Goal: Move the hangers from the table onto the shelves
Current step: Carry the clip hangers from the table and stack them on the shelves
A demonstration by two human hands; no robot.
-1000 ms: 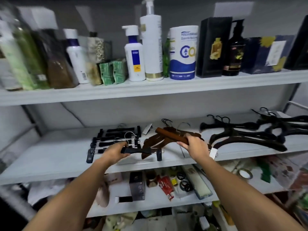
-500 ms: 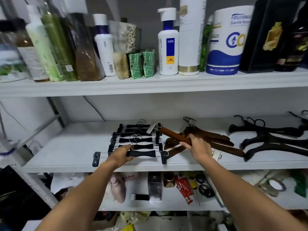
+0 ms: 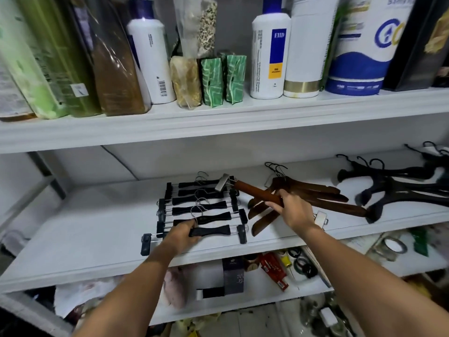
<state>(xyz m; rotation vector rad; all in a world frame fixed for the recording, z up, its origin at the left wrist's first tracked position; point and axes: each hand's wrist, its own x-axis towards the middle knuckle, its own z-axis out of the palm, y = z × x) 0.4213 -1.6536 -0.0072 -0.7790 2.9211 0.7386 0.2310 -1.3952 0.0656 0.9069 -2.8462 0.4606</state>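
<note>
Head-worn view of white shelving. A person is reaching both bare arms onto the white middle shelf (image 3: 85, 227), which is running across the centre of the view.

The left hand (image 3: 181, 235), at about 7 o'clock from centre, is curling its grip around the bar of a black plastic clip hanger (image 3: 211, 231). That hanger is lying flat by the shelf's front edge, at the 6 o'clock end of a neat row of matching black clip hangers (image 3: 201, 204).

The right hand (image 3: 295, 212), at about 4 o'clock, is clamping its grip on a brown wooden hanger with a silver metal clip (image 3: 257, 194). It is slanting up towards 10 o'clock, with its clip end reaching over the far corner of the black row. A fanned pile of brown wooden hangers (image 3: 313, 190) is lying just past this hand towards 2 o'clock. A heap of dark curved hangers (image 3: 393, 188) is sitting further out at 3 o'clock.

The placing step appears to be under way, with each hanger going to its own kind. Next, the left grip likely needs only to be letting go. The right hand probably needs to be swinging its hanger round towards 3 o'clock onto the wooden pile, keeping the metal clip from snagging the wire hooks of the black row
</note>
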